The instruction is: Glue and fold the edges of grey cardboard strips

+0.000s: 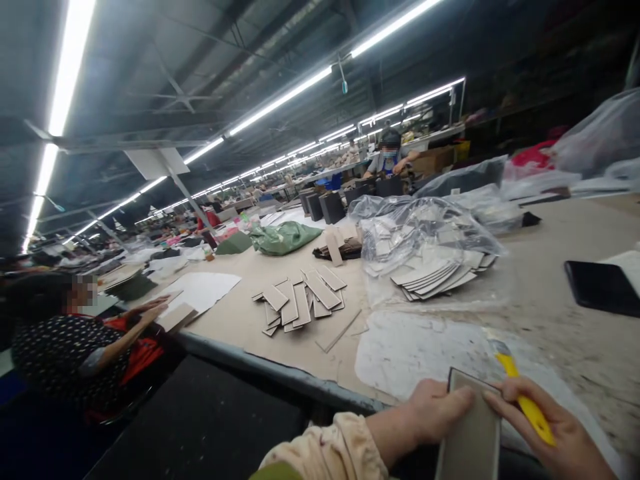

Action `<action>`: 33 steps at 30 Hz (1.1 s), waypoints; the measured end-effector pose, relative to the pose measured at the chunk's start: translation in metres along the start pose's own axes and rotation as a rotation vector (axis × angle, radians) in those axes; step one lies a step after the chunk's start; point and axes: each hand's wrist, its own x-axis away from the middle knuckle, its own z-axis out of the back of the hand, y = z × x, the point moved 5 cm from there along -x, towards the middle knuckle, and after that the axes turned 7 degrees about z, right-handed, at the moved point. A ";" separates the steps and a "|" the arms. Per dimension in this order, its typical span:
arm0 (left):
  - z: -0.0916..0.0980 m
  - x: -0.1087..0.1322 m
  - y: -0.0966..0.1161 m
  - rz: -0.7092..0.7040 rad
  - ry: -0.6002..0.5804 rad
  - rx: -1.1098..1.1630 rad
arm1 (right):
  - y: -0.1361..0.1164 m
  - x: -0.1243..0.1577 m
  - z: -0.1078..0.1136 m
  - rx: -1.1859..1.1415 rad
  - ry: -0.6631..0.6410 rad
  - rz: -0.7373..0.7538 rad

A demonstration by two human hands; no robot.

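My left hand (435, 412) grips a flat grey-beige rectangular panel (467, 433) with a dark edge, its thumb lying across the face. My right hand (555, 420) holds a yellow-handled brush (531, 410) between its fingers, bristles pointing away from me. The right fingertips also touch the panel's upper right edge. Both hands are at the table's near edge, over a white sheet (415, 353) with dark smudges. The lower end of the panel runs out of view.
A loose pile of similar panels (300, 300) lies left of centre. Behind it are a clear plastic bag (430, 233) of curved pieces and a green bag (283, 237). A black phone (603, 287) lies at right. One person (75, 347) works at left, another (390, 157) farther back.
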 end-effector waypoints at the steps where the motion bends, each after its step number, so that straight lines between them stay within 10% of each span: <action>1: 0.000 -0.001 -0.001 0.010 -0.013 0.038 | -0.001 0.001 -0.001 -0.008 -0.005 0.003; 7: 0.050 -0.010 0.004 0.049 0.153 0.236 | 0.008 0.006 -0.006 -0.117 -0.025 -0.140; 15: 0.253 0.009 0.082 -0.146 0.749 0.594 | -0.012 0.005 -0.008 -0.005 -0.076 -0.011; 18: 0.291 0.014 0.088 -0.126 0.780 0.539 | -0.021 0.002 -0.007 0.023 -0.061 0.029; 25: 0.217 -0.053 0.068 -0.140 0.551 0.115 | -0.027 0.002 -0.009 0.044 -0.083 0.061; 33: 0.145 -0.183 0.115 -0.274 0.453 -0.527 | -0.027 -0.002 -0.008 0.049 -0.062 0.064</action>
